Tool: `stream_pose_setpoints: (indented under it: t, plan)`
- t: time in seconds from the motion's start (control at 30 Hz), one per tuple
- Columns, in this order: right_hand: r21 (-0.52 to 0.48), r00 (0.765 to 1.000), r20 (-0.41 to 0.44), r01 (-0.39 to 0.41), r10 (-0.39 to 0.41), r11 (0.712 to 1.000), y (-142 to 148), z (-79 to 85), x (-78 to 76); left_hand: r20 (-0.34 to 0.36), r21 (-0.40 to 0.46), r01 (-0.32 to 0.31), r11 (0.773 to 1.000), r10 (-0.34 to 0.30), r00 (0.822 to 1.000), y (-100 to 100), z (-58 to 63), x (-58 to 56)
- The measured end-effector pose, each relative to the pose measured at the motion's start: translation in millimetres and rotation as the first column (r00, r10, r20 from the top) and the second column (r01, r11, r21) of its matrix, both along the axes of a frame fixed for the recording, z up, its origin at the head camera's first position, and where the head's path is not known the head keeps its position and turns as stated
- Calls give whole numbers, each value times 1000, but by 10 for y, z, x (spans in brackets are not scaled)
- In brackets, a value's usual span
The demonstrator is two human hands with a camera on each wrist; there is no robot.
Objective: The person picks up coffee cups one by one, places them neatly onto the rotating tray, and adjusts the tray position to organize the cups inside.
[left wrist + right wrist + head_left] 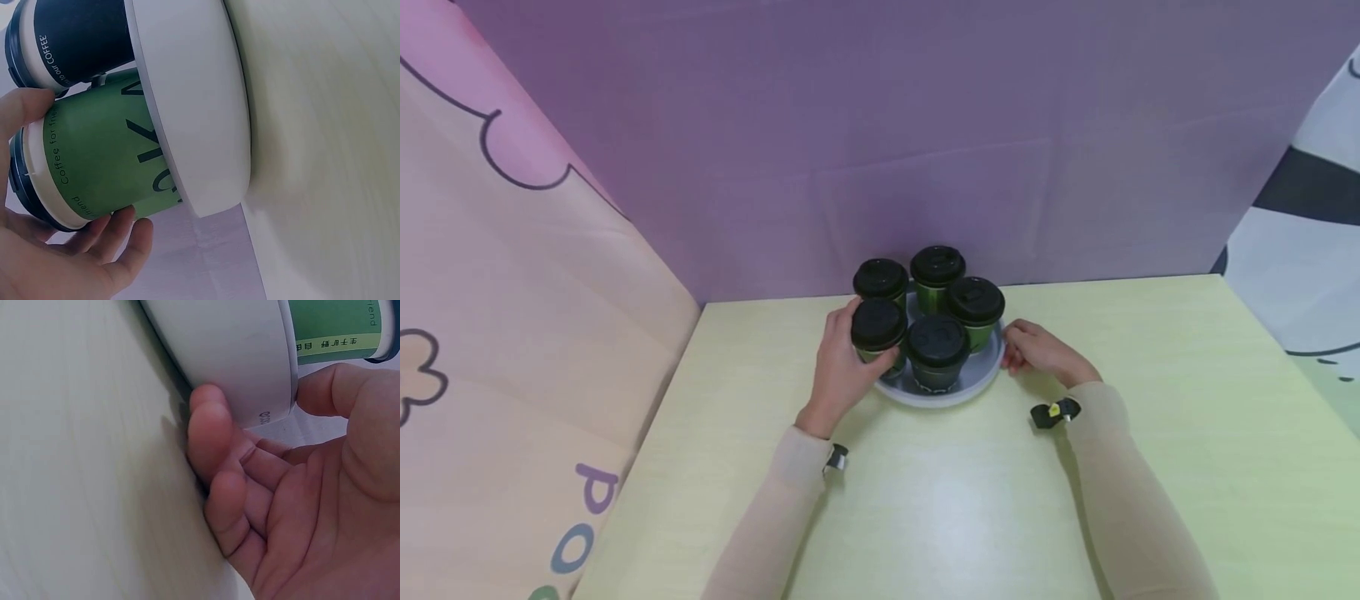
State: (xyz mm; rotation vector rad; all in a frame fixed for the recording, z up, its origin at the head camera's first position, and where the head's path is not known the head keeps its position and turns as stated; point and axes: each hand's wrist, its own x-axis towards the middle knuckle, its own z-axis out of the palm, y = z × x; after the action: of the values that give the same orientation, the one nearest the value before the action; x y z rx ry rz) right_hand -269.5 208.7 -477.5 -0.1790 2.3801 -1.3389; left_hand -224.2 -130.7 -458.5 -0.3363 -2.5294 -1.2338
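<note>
A round white tray (977,379) sits at the back middle of the table and carries several green paper cups with black lids. My left hand (844,358) grips the front-left green cup (877,327). In the left wrist view the thumb and fingers of that hand (75,262) curl round this cup (106,162), which stands inside the tray wall (194,106) beside a dark cup (81,37). My right hand (1033,352) holds the tray's right rim. In the right wrist view its fingers (209,425) press the tray's outer wall (225,350) and its thumb lies over the rim near a green cup (331,325).
The pale yellow-green table (925,500) stretches toward me in front of the tray. A purple backdrop (880,150) stands close behind the cups. A pink patterned cloth (512,333) hangs along the left side, and the table's right edge (1285,350) lies beyond my right arm.
</note>
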Motion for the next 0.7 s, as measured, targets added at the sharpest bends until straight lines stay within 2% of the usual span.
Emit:
stream_pose_setpoints:
  t: [0.7]
  plan:
    - [-2,1000,16,2,-2,1000,-2,14,1,47,-43,21,999,-18,999,-17,49,24]
